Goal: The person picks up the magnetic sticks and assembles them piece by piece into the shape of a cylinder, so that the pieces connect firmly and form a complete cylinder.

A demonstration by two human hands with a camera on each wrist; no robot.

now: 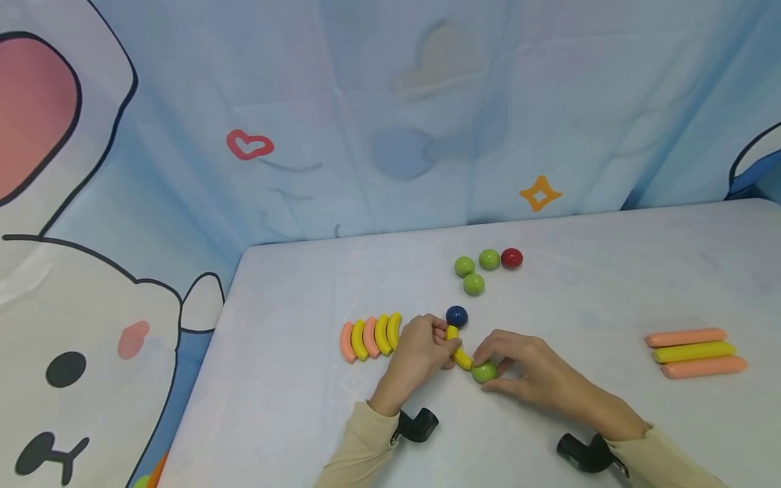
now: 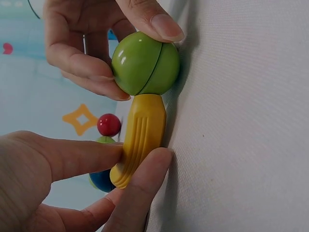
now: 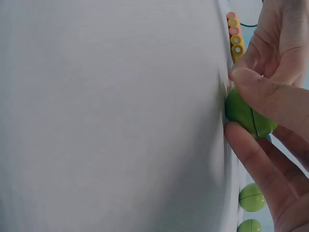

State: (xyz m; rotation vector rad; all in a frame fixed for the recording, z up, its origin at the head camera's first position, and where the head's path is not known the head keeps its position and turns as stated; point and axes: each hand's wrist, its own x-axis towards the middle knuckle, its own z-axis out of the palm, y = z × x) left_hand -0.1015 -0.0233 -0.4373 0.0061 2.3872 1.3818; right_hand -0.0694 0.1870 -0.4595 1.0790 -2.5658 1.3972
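My left hand [image 1: 421, 346] pinches a curved yellow stick [image 1: 459, 351] between thumb and fingers, low on the white table. A glossy green ball [image 1: 485, 372] with a seam line meets the stick's near end, as the left wrist view shows closely. Around that ball curl the thumb and fingers of my right hand [image 1: 527, 366]. At the stick's far end sits a dark blue ball [image 1: 456, 316], close by the left fingertips. In the right wrist view the green ball [image 3: 246, 111] is partly covered by the right thumb.
Left of my hands, several curved sticks [image 1: 369, 337], yellow and salmon, stand in a row. Three straight sticks [image 1: 695, 353] lie far right. Behind the hands are three green balls [image 1: 474, 284] and a red ball [image 1: 511, 258]. A printed curtain [image 1: 366, 122] hangs behind the table [image 1: 293, 285].
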